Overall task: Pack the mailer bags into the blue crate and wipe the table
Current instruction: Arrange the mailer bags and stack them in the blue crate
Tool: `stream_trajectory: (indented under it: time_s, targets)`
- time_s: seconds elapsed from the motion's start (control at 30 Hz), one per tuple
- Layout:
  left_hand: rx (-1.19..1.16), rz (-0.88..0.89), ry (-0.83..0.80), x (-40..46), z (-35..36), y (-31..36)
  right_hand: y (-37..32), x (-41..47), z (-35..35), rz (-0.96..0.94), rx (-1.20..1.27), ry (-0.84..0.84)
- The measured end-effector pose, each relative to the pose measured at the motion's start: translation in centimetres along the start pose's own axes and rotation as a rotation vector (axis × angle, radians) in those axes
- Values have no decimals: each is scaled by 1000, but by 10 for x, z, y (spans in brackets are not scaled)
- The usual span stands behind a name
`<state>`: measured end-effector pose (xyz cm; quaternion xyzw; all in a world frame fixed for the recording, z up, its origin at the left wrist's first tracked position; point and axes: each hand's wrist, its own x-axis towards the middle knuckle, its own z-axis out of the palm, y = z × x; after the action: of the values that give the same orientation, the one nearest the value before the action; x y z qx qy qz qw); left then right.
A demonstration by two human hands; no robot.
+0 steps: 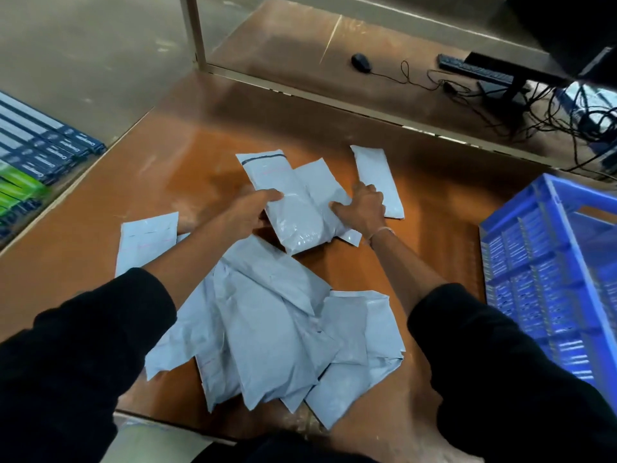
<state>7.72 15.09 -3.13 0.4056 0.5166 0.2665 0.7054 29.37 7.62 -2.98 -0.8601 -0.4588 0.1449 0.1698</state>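
Near the middle of the brown bench (187, 155), the left hand (248, 213) curls its fingers round the left edge of a grey mailer bag (287, 208), while the right hand (362, 208) presses bent fingers onto the bags overlapping beside it; whether it truly grips one, I cannot tell. A loose pile of mailer bags (277, 332) lies toward the bench's near edge between both forearms, and the blue crate (547, 272) stands tilted at the right edge.

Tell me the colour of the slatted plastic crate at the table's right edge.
Blue. The slatted plastic crate shows clearly in the head view, the only view here.
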Motion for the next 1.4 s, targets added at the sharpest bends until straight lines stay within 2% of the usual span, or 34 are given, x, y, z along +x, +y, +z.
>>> stream_trajectory:
  time_s: [0.07, 0.2, 0.3, 0.37, 0.43, 0.5, 0.63, 0.8, 1.1, 1.27, 1.33, 1.4]
  targets:
    - [45, -3, -37, -3, -2, 1, -3, 1, 7, 1, -1, -54]
    - [152, 1, -52, -3, -3, 0, -5, 2, 10, 10, 80, 8]
    - [168, 17, -49, -4, 0, 1, 0, 8, -4, 23, 323, 65]
    - [166, 34, -63, -4, 3, 0, 4, 2, -18, 40, 581, 79]
    - [142, 37, -58, -5, 8, 2, 3, -11, -32, -1, 810, -6]
    - [119, 22, -43, -6, 15, 3, 3, -24, -41, -59, 894, -107]
    - [87, 80, -55, -17, 34, 7, 6, -35, -45, -31, 900, -115]
    - [-152, 91, -88, -21, 56, 7, 15, -51, -44, -9, 744, -51]
    - [-63, 222, -322, -42, 87, 4, 32, -85, -63, -73, 756, 51]
    - [-63, 213, -352, -49, 106, -3, 51, -95, -78, -61, 712, 100]
    - [-91, 210, -338, -54, 115, -5, 60, -99, -87, -23, 727, 75]
    - [-153, 196, -321, -59, 127, -8, 69, -105, -99, 83, 768, -19]
